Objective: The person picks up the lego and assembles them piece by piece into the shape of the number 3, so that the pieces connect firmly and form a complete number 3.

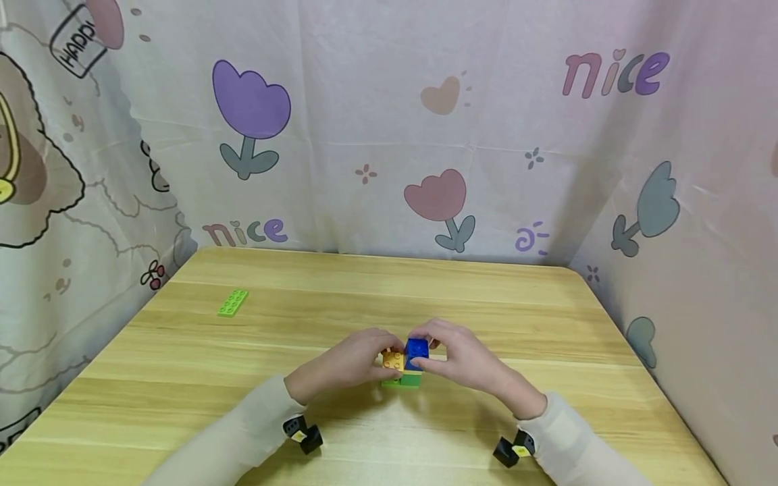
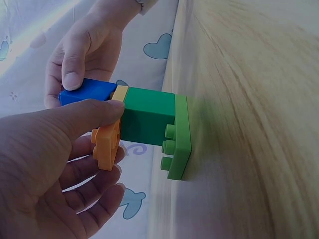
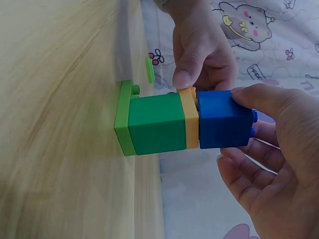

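A small stack of toy building bricks stands on the table in front of me. At its bottom is a light green studded plate (image 2: 183, 142), with a green brick (image 3: 157, 123) on part of it. An orange plate (image 2: 105, 149) lies over the green brick and overhangs to the left. My left hand (image 1: 355, 358) pinches this orange plate between thumb and fingers. Between the thumb and fingers of my right hand (image 1: 464, 354) is a blue brick (image 3: 224, 119), above the orange plate's right part. A narrow gap with studs shows between them in the right wrist view.
Another light green studded plate (image 1: 233, 303) lies at the back left of the wooden table (image 1: 304, 283). A printed cloth (image 1: 352, 101) hangs behind the table and along both sides. A small black device (image 1: 302, 434) is strapped at each wrist.
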Available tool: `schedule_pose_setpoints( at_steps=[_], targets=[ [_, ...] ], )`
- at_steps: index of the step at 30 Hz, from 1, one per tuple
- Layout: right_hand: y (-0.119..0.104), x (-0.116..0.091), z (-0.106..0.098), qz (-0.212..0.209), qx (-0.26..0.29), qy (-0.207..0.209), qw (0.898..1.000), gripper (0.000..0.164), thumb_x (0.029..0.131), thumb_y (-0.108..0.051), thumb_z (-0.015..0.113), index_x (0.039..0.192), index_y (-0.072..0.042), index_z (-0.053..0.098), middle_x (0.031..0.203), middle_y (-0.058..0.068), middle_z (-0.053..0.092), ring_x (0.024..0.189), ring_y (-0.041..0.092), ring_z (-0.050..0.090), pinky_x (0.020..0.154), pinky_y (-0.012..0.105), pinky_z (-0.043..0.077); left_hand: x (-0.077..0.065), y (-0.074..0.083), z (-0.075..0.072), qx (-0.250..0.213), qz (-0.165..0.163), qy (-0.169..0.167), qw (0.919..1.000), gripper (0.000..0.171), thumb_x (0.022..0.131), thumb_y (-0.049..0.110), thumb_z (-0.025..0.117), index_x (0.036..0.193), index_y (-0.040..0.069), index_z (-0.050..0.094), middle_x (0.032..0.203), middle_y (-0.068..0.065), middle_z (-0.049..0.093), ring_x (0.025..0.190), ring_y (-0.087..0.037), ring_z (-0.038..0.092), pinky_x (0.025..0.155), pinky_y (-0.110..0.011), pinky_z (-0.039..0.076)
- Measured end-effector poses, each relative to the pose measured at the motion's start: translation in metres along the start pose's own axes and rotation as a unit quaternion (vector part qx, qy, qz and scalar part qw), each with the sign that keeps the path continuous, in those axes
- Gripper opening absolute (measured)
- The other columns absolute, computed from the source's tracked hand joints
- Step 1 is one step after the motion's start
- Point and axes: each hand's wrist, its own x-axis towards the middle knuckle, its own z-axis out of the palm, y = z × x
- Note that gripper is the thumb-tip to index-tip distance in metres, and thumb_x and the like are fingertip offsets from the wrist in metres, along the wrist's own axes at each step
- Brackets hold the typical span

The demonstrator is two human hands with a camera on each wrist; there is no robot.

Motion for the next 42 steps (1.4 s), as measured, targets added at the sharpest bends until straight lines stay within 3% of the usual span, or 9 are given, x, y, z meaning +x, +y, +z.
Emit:
schedule_pose_setpoints(
  at_steps=[18, 27, 42],
  targets=[
    [-0.0065, 0.0032, -0.0007, 0.003, -0.016, -0.02, 1.0, 0.036, 0.091, -0.034, 0.07, 0.121, -0.012, 0.065, 0.107, -0.009, 0.064, 0.09, 0.005, 0.058, 0.076, 0.028, 0.053, -0.0008, 0.0016, 0.0016, -0.003, -0.01, 0.0, 0.9999, 0.037, 0.088, 0.036, 0.075, 0.114, 0.012, 0.067, 0.101, 0.007, 0.064, 0.086, -0.007, 0.054, 0.078, -0.027, 0.048],
    [-0.0061, 0.0037, 0.0012, 0.013, 0.001, -0.01, 1.0, 0.034, 0.091, -0.031, 0.071, 0.119, -0.011, 0.066, 0.105, -0.008, 0.064, 0.089, 0.006, 0.058, 0.076, 0.035, 0.054, -0.0007, 0.0023, 0.0008, -0.007, -0.013, 0.002, 0.9999, 0.037, 0.088, 0.035, 0.074, 0.114, 0.011, 0.066, 0.1, 0.006, 0.064, 0.087, -0.012, 0.057, 0.077, -0.026, 0.048],
    [-0.0003, 0.0002, 0.0081, 0.034, 0.039, 0.003, 0.999, 0.033, 0.089, -0.028, 0.074, 0.119, -0.014, 0.067, 0.101, -0.01, 0.064, 0.088, 0.007, 0.059, 0.079, 0.036, 0.054, -0.0011, 0.0029, 0.0017, -0.004, -0.01, 0.008, 0.9999, 0.037, 0.088, 0.035, 0.075, 0.113, 0.01, 0.066, 0.1, 0.005, 0.064, 0.085, -0.01, 0.056, 0.075, -0.025, 0.048]
  ],
)
